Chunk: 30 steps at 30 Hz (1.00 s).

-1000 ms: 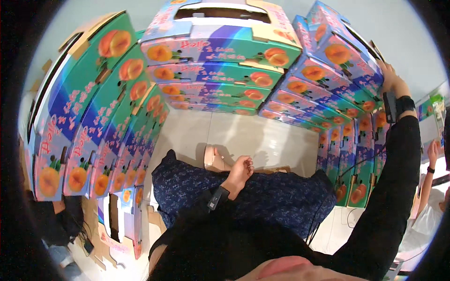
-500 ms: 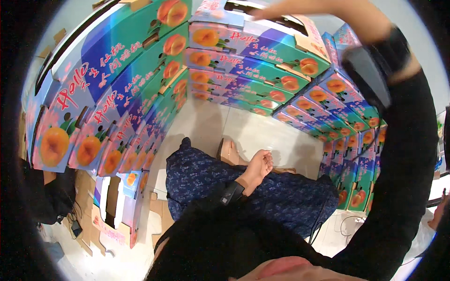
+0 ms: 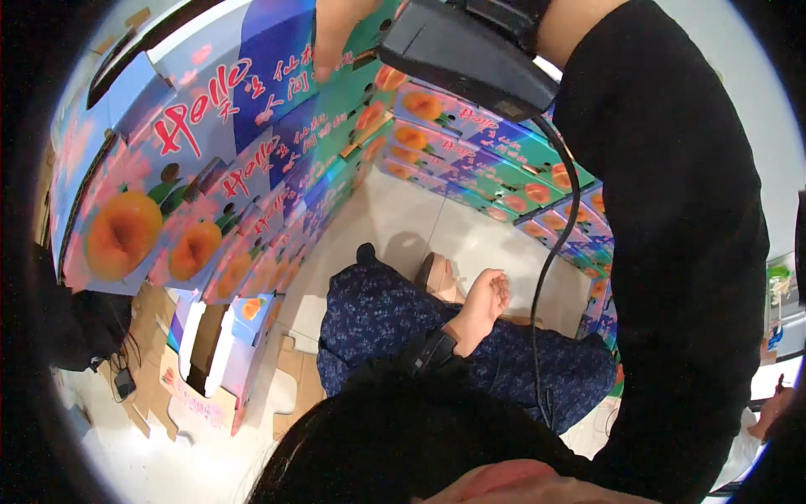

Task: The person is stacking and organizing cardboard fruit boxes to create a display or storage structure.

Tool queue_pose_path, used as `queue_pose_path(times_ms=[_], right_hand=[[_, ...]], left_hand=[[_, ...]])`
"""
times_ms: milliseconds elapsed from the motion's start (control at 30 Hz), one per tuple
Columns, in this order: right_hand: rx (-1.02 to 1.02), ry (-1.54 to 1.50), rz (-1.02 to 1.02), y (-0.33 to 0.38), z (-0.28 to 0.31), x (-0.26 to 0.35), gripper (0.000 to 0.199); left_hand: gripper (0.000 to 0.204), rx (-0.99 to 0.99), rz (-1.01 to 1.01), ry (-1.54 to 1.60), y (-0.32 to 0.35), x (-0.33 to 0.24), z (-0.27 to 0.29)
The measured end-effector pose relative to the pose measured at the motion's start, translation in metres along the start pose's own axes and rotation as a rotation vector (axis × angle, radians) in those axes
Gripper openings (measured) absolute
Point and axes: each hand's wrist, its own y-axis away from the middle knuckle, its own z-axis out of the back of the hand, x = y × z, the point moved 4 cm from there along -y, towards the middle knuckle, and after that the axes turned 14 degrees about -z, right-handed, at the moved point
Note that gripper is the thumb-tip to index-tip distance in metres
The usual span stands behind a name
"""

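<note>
My right hand (image 3: 340, 25) reaches across the top to the left stack of peach-printed cardboard boxes (image 3: 227, 92). One finger points down over the upper box's printed front, at or near its surface; the upper edge cuts off the rest of the hand. Nothing shows in that hand. A black device (image 3: 462, 63) is strapped to its wrist, with a cable hanging down. My left hand (image 3: 483, 311) rests above the dark blue floral cloth (image 3: 378, 315) on my lap, palm partly up, fingers loosely curled and holding nothing. A black band (image 3: 435, 349) circles that wrist.
More stacked peach boxes (image 3: 470, 151) stand ahead and to the right. A single box with a handle slot (image 3: 243, 344) sits at lower left, near flattened cardboard (image 3: 151, 336) and a black bag (image 3: 88, 332). Another person's arm (image 3: 768, 412) shows at the far right.
My right hand has swept left from above the far stack to the front of the left stack. The view has shifted left; my left hand stays over my lap.
</note>
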Motion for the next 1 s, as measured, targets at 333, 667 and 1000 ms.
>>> queue_pose_path(times_ms=[333, 667, 1000], right_hand=[[-0.126, 0.204, 0.093, 0.035, 0.045, -0.077, 0.085], [-0.078, 0.356, -0.779, 0.191, 0.059, -0.196, 0.099], [-0.248, 0.098, -0.789, 0.24, -0.042, -0.241, 0.097]], left_hand=[[0.015, 0.02, 0.026, 0.032, -0.003, 0.004, 0.005], [0.016, -0.04, 0.004, -0.113, 0.019, 0.0, -0.019], [0.025, 0.896, -2.127, -1.137, 0.196, -0.149, -0.061]])
